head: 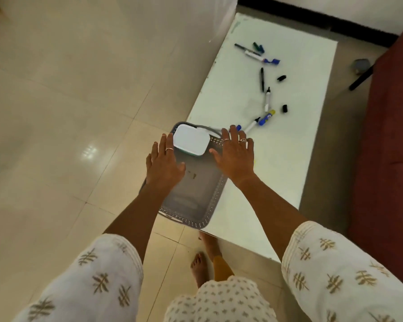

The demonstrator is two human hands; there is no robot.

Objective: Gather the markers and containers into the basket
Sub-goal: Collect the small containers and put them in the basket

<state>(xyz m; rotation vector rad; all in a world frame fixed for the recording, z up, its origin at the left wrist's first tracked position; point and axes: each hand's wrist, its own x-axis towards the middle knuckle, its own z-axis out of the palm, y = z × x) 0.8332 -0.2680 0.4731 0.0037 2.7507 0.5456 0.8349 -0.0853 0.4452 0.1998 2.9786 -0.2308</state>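
A grey perforated basket [213, 201] sits at the near left corner of the white table [289, 159], partly over the edge. A white container with a teal rim [190, 140] lies inside at its far end. My left hand [164, 165] hovers over the basket's left side with fingers spread, fingertips beside the container. My right hand [236, 154] is spread flat over the basket's right rim. Several markers lie on the table beyond: a blue and yellow one [266, 117], a white one [267, 99], a black one [262, 79] and a blue-capped one [261, 57]. Neither hand holds anything.
Loose black caps [281, 78] [285, 108] lie among the markers. A red sofa [386, 147] stands along the table's right side. Tiled floor [68, 112] lies to the left. My bare feet [199, 267] stand at the table's near corner.
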